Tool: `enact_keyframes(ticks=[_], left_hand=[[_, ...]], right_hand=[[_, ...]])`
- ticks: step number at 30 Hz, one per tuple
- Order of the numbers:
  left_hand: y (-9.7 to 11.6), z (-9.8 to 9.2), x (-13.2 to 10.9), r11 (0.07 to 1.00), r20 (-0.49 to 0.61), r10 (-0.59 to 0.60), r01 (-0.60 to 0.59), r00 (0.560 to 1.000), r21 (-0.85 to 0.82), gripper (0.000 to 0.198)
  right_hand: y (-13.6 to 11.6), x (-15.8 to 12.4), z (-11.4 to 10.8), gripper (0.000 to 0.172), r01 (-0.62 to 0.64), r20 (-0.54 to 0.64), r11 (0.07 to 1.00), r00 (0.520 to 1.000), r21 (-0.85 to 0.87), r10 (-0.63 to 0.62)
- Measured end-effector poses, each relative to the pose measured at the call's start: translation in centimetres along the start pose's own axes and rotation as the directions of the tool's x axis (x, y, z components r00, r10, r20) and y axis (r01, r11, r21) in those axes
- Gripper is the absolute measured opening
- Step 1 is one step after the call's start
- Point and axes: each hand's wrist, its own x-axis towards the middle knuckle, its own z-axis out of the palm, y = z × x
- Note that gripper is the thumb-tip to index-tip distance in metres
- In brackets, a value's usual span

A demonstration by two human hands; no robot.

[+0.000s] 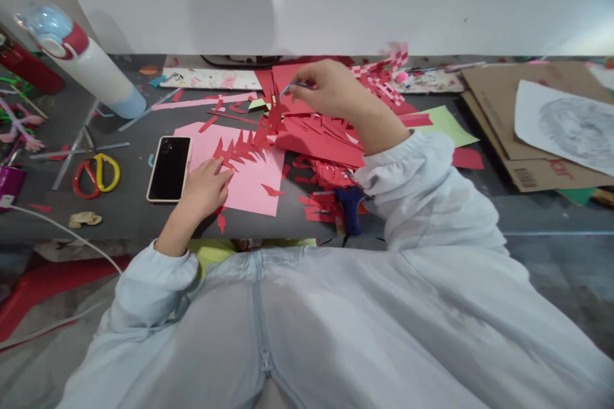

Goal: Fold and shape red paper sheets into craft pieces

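Note:
My left hand (206,186) lies on a pink sheet of paper (254,188), its fingers slightly spread beside a red paper strip (240,148) cut into pointed spikes. The fingertips touch the end of this strip. Farther up and to the right, my right hand (329,91) is closed in a pinch. A slim, pale blue tool (289,85) pokes out from its fingers; the kind is too small to make out. Under that hand lies a heap of red paper (316,140) with cut slits and loose strips.
Left of the pink sheet lie a phone (169,169), scissors (99,176) and a white bottle (91,67). A blue glue gun (351,209) is at the table's front edge. Cardboard (494,108) with a printed sheet (570,121) on it lies at right. Red scraps are scattered about.

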Motion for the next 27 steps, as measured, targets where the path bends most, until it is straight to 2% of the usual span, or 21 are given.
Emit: enact_keyframes(ticks=[6, 9, 12, 15, 22, 27], left_hand=[[0.7, 0.2, 0.0, 0.999, -0.013, -0.05, 0.05, 0.999, -0.007, 0.037], [0.9, 0.1, 0.2, 0.984, -0.061, -0.178, 0.179, 0.982, 0.015, 0.037], [1.1, -0.3, 1.0, 0.947, -0.09, -0.316, 0.32, 0.944, 0.028, 0.037], [1.5, -0.8, 2.0, 0.917, -0.082, -0.393, 0.397, 0.916, 0.038, 0.034], [2.9, -1.2, 4.0, 0.875, -0.03, -0.483, 0.484, 0.875, 0.007, 0.036], [2.4, -1.0, 4.7, 0.843, -0.011, -0.534, 0.532, 0.845, -0.076, 0.038]], right_hand=[[-0.6, 0.2, 0.0, 0.019, -0.011, 0.001, 1.0, 1.0, 0.01, 0.011], [-0.8, 0.1, -0.1, 0.02, -0.036, 0.029, 0.999, 0.999, -0.008, 0.037], [-0.8, -0.2, -0.1, 0.019, -0.057, 0.038, 0.998, 0.998, -0.018, 0.058], [-0.6, -0.4, 0.0, 0.019, -0.054, 0.034, 0.999, 0.998, -0.002, 0.054], [0.1, -0.8, 0.1, 0.017, -0.067, 0.033, 0.997, 0.997, 0.043, 0.065], [0.5, -1.5, -0.4, 0.015, -0.088, 0.028, 0.995, 0.996, 0.048, 0.087]])
